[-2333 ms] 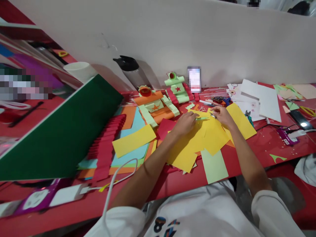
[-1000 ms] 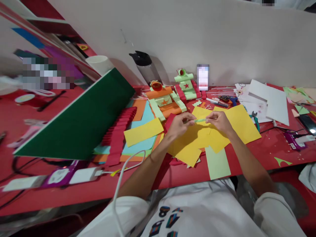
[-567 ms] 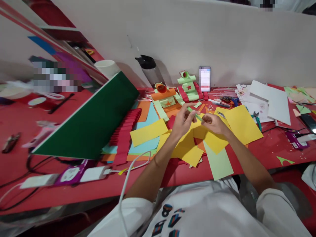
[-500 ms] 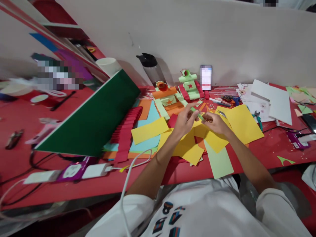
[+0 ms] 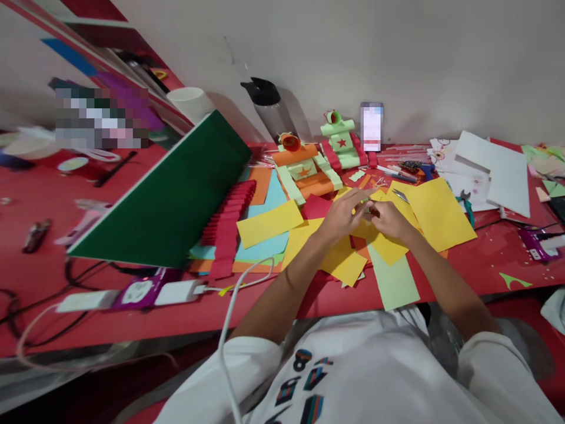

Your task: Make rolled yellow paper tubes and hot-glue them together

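Observation:
Over the yellow paper sheets point(image 5: 342, 268), my left hand point(image 5: 344, 215) and my right hand point(image 5: 388, 219) meet fingertip to fingertip. Between them is a small piece of green paper, mostly hidden by the fingers. My left thumb and lower fingers pinch it, while the upper fingers stretch over toward the right hand. My right fingers are curled and pinch at its other end. Just behind the hands stand an orange and green paper model point(image 5: 296, 154) and a green and red paper model point(image 5: 338, 127). Scissors point(image 5: 401, 195) lie on yellow paper to the right.
A green board point(image 5: 163, 200) leans at left beside pleated red paper point(image 5: 232, 212). A bottle point(image 5: 269, 109) and a phone point(image 5: 371, 126) stand along the wall. Pliers point(image 5: 466, 206), pens point(image 5: 397, 172) and white boards point(image 5: 507, 171) lie right. A white cable point(image 5: 227, 330) crosses in front.
The left fingers have stretched forward over the green paper, which showed as a short strip before and is now mostly covered. The hands have come closer together. The view has shifted slightly.

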